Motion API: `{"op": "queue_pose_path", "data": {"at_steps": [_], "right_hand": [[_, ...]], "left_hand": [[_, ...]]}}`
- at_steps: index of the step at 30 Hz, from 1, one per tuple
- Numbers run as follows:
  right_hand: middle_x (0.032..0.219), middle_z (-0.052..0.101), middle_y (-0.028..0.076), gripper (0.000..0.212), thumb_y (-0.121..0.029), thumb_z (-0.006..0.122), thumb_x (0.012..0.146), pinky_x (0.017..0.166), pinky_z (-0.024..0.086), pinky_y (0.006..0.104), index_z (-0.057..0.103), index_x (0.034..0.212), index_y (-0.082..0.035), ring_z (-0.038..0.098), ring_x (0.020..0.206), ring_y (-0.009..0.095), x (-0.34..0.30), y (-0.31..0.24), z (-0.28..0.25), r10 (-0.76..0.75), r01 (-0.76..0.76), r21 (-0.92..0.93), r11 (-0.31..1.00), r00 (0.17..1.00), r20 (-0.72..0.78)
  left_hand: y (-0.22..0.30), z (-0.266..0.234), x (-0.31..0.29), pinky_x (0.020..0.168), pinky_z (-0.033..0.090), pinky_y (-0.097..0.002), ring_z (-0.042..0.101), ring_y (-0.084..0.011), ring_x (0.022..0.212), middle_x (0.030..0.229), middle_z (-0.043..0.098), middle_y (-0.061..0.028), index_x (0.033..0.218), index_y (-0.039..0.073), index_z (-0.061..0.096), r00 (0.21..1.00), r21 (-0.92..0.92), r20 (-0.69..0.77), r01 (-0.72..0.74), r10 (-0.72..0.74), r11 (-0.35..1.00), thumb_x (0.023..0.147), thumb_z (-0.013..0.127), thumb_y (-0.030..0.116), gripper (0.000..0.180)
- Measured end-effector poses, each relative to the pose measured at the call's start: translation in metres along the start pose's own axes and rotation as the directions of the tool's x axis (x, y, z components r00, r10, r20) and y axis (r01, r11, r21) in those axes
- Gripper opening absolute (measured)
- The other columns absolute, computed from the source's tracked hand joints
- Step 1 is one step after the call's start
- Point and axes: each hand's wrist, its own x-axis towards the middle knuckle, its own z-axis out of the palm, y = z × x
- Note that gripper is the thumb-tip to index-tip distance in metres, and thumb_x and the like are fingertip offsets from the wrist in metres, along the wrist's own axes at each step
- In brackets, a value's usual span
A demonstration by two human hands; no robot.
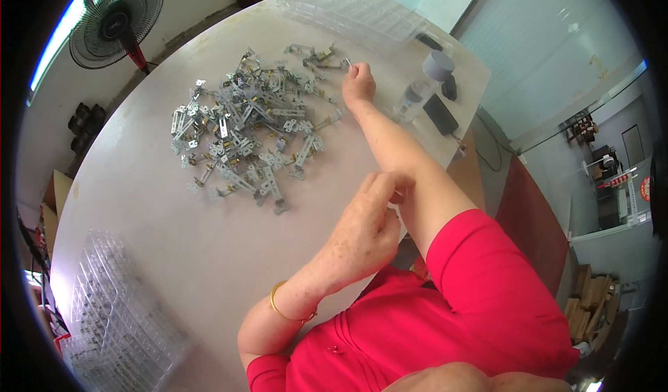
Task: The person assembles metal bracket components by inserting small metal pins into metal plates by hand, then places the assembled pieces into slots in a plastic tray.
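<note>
My left hand (367, 228), a gold bangle on its wrist, rests against my bent right arm near the elbow. Its fingers are curled and touch the skin, and I see nothing held in them. Stretched out over the table's far side, my right hand (358, 83) is closed on a small metal piece (346, 62) whose shiny end sticks out past the fingers. Just left of that hand lies a large loose pile of metal brackets (243, 113) with brass-coloured bits. A few brackets (314, 55) sit apart at the pile's far edge.
Stacked clear plastic trays (355, 12) stand at the far edge; more trays (125, 315) holding small parts are at the near left. Right of my arm are a clear bottle with a grey lid (437, 66) and a black phone (440, 114). A fan (117, 24) stands beyond the table (153, 218).
</note>
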Motion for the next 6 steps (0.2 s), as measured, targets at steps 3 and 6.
{"op": "queue_pose_path", "data": {"at_steps": [3, 6], "right_hand": [[0.098, 0.067, 0.018, 0.017, -0.022, 0.051, 0.101, 0.081, 0.050, 0.0475, 0.054, 0.105, -0.006, 0.065, 0.093, 0.038, 0.002, 0.003, -0.001, 0.002, -0.002, -0.012, 1.000, 1.000, -0.002], [0.100, 0.067, 0.019, 0.017, -0.023, 0.051, 0.101, 0.084, 0.050, 0.0483, 0.055, 0.106, -0.007, 0.065, 0.095, 0.038, 0.003, 0.003, -0.001, 0.046, -0.046, 0.049, 0.998, 0.999, 0.002]], "left_hand": [[0.018, -0.010, -0.006, 0.087, 0.051, -0.0329, 0.061, -0.0241, 0.109, 0.114, 0.057, -0.0128, 0.124, 0.001, 0.055, 0.962, 0.052, 0.265, -0.075, 0.059, 0.996, 0.077, 0.045, -0.014, 0.050], [0.016, -0.037, -0.004, 0.094, 0.049, -0.0324, 0.060, -0.0233, 0.112, 0.127, 0.057, -0.0150, 0.122, 0.001, 0.057, 0.738, -0.195, 0.658, -0.025, 0.150, 0.980, 0.078, 0.045, -0.013, 0.047]]}}
